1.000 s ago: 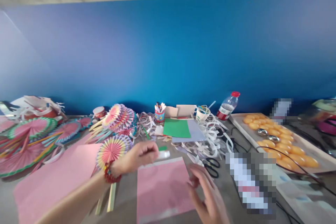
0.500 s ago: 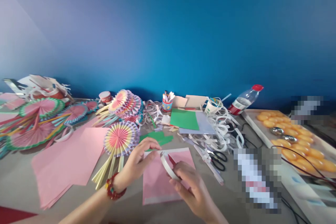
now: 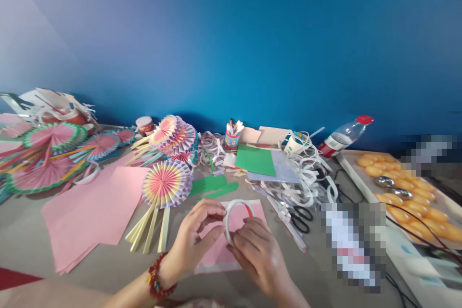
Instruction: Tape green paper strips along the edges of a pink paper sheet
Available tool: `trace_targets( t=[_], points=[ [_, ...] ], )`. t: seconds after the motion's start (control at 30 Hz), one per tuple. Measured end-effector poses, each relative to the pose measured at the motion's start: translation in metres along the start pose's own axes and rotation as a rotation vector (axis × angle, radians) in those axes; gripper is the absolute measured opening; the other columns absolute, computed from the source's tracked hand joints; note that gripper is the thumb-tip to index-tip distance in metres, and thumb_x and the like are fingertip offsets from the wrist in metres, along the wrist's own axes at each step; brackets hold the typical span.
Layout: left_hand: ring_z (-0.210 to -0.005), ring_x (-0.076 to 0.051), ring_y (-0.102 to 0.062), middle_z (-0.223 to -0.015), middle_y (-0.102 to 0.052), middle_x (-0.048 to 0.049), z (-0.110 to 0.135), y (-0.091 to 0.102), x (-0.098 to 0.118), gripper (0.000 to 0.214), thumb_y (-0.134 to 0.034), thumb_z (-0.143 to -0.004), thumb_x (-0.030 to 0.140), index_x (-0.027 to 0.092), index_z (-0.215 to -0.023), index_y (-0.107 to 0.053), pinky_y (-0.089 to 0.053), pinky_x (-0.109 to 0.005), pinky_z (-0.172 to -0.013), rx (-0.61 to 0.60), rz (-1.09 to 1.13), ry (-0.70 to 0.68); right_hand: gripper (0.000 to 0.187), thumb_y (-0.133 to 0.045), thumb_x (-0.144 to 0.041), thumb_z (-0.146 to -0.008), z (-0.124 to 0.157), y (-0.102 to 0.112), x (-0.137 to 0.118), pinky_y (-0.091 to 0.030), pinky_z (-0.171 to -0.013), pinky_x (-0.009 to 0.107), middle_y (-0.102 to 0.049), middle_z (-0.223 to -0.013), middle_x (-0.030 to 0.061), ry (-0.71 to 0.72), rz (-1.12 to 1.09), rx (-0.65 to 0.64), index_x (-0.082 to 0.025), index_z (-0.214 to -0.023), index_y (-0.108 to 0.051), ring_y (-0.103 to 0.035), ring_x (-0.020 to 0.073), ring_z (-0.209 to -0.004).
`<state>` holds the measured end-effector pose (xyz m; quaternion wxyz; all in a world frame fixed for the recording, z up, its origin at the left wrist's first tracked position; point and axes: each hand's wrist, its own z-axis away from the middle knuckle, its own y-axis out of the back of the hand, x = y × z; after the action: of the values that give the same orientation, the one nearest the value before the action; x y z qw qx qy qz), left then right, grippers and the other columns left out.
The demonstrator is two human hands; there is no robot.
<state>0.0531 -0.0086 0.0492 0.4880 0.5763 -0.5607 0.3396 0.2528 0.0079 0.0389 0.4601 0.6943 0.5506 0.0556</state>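
My right hand [image 3: 258,250] grips a roll of white tape [image 3: 227,224] with a red inner core, held tilted up so that its ring faces me. From the left, my left hand [image 3: 197,236], with a beaded bracelet at the wrist, curls its fingertips and thumb against the roll's rim. Below both hands lies a pink paper sheet [image 3: 224,256] with white strips along its top and bottom edges. A pleated paper fan [image 3: 167,184] with pale yellow sticks lies left of my left hand. Black-handled scissors [image 3: 302,219] rest to the right of the sheet.
A stack of pink paper [image 3: 94,211] lies left, near several finished fans [image 3: 54,137]. Behind stand a pen cup [image 3: 232,140], green paper [image 3: 255,160] and curled white strips [image 3: 306,183]. A bottle [image 3: 344,137] and a tray of orange ovals [image 3: 411,187] are right.
My left hand has come from the sheet's top edge to the roll's rim. The roll has turned in my right hand, so its round opening now shows.
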Motion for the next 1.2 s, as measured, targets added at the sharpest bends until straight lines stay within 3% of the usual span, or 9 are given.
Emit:
trace_targets(
  t=[0.27, 0.47, 0.63, 0.8, 1.07, 1.2],
  points=[
    [-0.099, -0.017, -0.059, -0.101, -0.06, -0.0054, 0.002, 0.005, 0.003, 0.008, -0.061, -0.09, 0.012, 0.02, -0.092, -0.062, -0.049, -0.027, -0.087, 0.004, -0.038, -0.017, 0.009, -0.062, -0.012, -0.089, 0.0, 0.0, 0.0, -0.048, -0.089, 0.038, -0.065, -0.075, 0.0006, 0.039, -0.013, -0.022, -0.019, -0.094, -0.061, -0.055, 0.0154, -0.072],
    [-0.087, -0.014, -0.061, -0.101, -0.056, -0.0038, 0.004, -0.002, -0.001, 0.023, -0.063, -0.09, 0.015, 0.023, -0.11, -0.056, -0.053, -0.025, -0.077, 0.031, 0.346, 0.107, 0.01, -0.062, -0.011, -0.088, 0.003, -0.005, 0.0, -0.047, -0.093, 0.041, -0.065, -0.077, 0.0009, 0.007, -0.135, -0.003, -0.02, -0.091, -0.059, -0.056, 0.0155, -0.074],
    [-0.108, -0.021, -0.058, -0.11, -0.058, -0.0081, 0.011, -0.001, 0.002, 0.023, -0.059, -0.092, 0.011, 0.022, -0.111, -0.062, -0.05, -0.032, -0.091, 0.039, 0.063, -0.008, 0.011, -0.061, -0.011, -0.089, 0.005, -0.01, 0.001, -0.046, -0.093, 0.041, -0.063, -0.075, 0.0, -0.022, -0.183, 0.011, -0.02, -0.086, -0.056, -0.055, 0.0147, -0.071],
    [-0.107, -0.019, -0.06, -0.11, -0.062, -0.0067, 0.016, -0.003, 0.003, 0.022, -0.058, -0.091, 0.008, 0.023, -0.106, -0.063, -0.049, -0.031, -0.092, 0.104, -0.142, -0.101, 0.012, -0.061, -0.01, -0.089, 0.003, -0.011, -0.001, -0.046, -0.091, 0.04, -0.064, -0.076, 0.0002, -0.019, -0.156, 0.024, -0.02, -0.087, -0.056, -0.055, 0.0147, -0.071],
    [-0.099, -0.018, -0.061, -0.101, -0.061, -0.0058, 0.017, -0.005, 0.003, 0.009, -0.057, -0.092, 0.011, 0.02, -0.093, -0.06, -0.049, -0.03, -0.087, 0.081, -0.113, -0.061, 0.009, -0.06, -0.012, -0.09, 0.003, -0.01, -0.003, -0.044, -0.093, 0.039, -0.065, -0.076, 0.0002, -0.001, -0.094, 0.008, -0.02, -0.089, -0.057, -0.055, 0.0146, -0.071],
    [-0.102, -0.019, -0.061, -0.104, -0.062, -0.007, 0.017, -0.004, 0.001, 0.016, -0.058, -0.092, 0.011, 0.021, -0.105, -0.059, -0.05, -0.031, -0.088, 0.114, -0.138, -0.064, 0.01, -0.059, -0.012, -0.09, 0.004, -0.01, -0.003, -0.044, -0.094, 0.039, -0.064, -0.074, -0.0002, -0.015, -0.082, -0.008, -0.02, -0.087, -0.056, -0.056, 0.0144, -0.071]
  ],
)
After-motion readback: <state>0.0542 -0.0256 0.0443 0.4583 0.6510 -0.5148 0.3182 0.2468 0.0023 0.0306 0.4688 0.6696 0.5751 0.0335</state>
